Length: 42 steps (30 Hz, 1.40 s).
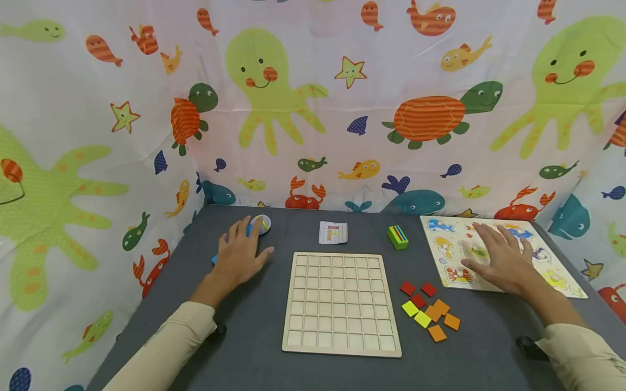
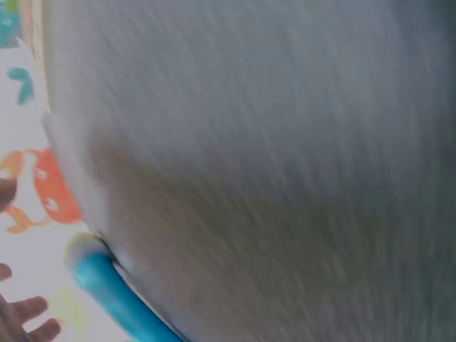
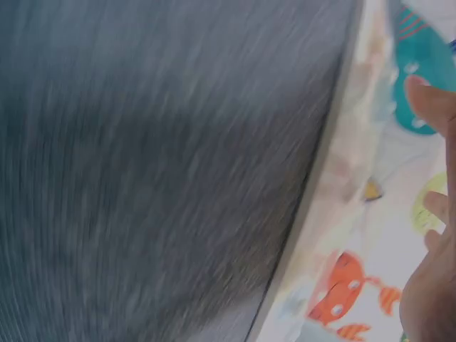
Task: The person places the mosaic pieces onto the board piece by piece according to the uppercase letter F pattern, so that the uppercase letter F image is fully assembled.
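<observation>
Fingers point(image 1: 243, 226) loosely spread, holding nothing: left hand point(image 1: 237, 260) over tube point(image 2: 117, 293), right hand point(image 1: 506, 260) over puzzle point(image 1: 433, 239).
Tube lies left of grid point(image 1: 341, 304), puzzle right. For tube pick: lower squarely, close evenly around middle.

I see the left hand point(image 1: 242, 253) partly hiding the blue cylinder point(image 2: 117, 296); my right-wrist view cuts off the right hand point(image 3: 433, 288).

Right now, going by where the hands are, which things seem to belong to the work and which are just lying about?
Probably in the work (contact unclear):
blue toy, at the left hand
animal puzzle board, under the right hand

Seemingly just lying about, apart from both hands:
wooden grid tray
small grid card
striped green block
red, orange and yellow tiles
</observation>
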Motion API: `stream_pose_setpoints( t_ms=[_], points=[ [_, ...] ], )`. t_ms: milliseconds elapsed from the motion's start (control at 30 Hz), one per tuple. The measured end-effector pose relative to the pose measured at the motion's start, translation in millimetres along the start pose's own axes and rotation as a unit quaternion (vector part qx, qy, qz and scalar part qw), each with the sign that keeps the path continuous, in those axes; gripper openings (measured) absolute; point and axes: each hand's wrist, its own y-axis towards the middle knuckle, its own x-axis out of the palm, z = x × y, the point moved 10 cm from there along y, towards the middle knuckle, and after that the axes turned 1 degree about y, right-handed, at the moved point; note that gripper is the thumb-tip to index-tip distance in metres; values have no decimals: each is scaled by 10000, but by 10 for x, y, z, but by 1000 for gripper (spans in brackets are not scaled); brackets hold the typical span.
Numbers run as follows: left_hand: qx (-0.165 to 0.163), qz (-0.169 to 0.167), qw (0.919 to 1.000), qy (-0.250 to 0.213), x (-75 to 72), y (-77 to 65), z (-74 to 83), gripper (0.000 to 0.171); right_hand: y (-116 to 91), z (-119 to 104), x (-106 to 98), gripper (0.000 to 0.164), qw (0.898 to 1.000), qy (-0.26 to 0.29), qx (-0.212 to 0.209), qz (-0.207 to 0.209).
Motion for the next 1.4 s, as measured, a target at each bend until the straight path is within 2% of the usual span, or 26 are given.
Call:
stream_pose_setpoints(
  t_ms=[100,167,300,400,733,900,967,1133,1167,1267,1400],
  points=[
    [-131,-30,9990,-436,-38,-74,117,80,-16,-182,-47,102,9998,135,-122,112],
    [-260,-206,9960,-833,-20,-120,176,79,-30,-300,-75,99,9994,228,-195,158],
    [-500,-644,9815,-1734,70,-219,255,76,-69,-508,-91,92,9986,459,-246,102],
    [-618,-849,9699,-2197,140,-288,310,73,-115,-635,-73,87,9977,623,-282,-11],
    [-885,-867,9489,-2901,242,-494,457,62,-268,-1036,55,77,9930,1116,-359,-110],
    [-1097,-972,9319,-3317,281,-578,501,58,-303,-1176,125,68,9925,1145,-387,-182],
    [-1177,-1062,9175,-3647,312,-607,520,56,-315,-1217,154,65,9921,1158,-412,-242],
    [-1348,-1350,8734,-4481,403,-668,581,55,-333,-1290,219,57,9906,1225,-483,-375],
    [-1368,-1390,8690,-4547,414,-675,592,55,-335,-1301,231,55,9901,1254,-491,-404],
    [-1363,-1431,8644,-4624,425,-685,621,55,-334,-1338,266,49,9892,1295,-519,-460],
    [-1333,-1434,8646,-4627,439,-681,635,56,-321,-1383,308,44,9893,1260,-560,-486]
  ],
)
